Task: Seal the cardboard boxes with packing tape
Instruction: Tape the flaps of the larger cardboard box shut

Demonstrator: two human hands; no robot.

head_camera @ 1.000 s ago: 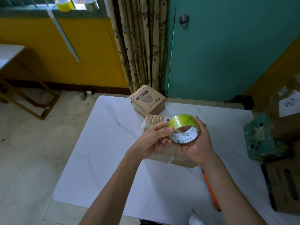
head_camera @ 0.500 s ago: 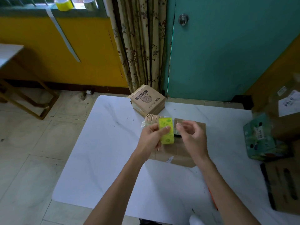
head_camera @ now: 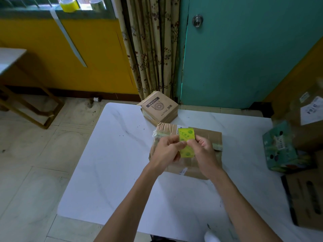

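A yellow-green roll of packing tape (head_camera: 186, 142) is held edge-on above a flat brown cardboard box (head_camera: 208, 137) in the middle of the white table (head_camera: 122, 163). My left hand (head_camera: 167, 151) grips the roll from the left. My right hand (head_camera: 202, 151) pinches at the roll's outer face with thumb and fingertips. The box under them carries old clear tape strips and is partly hidden by both hands. A smaller printed cardboard box (head_camera: 160, 108) lies behind it at the table's far edge.
At the table's right side stand a green printed carton (head_camera: 281, 149), a larger brown box with a white label (head_camera: 309, 119) and a dark-edged carton (head_camera: 307, 198). Two more tape rolls (head_camera: 69, 4) stand on the window sill. A wooden table frame (head_camera: 26, 102) stands at the left.
The roll has turned from showing its open core to edge-on and passed into my left hand. My right hand let go of it, then came back and pinches its face.
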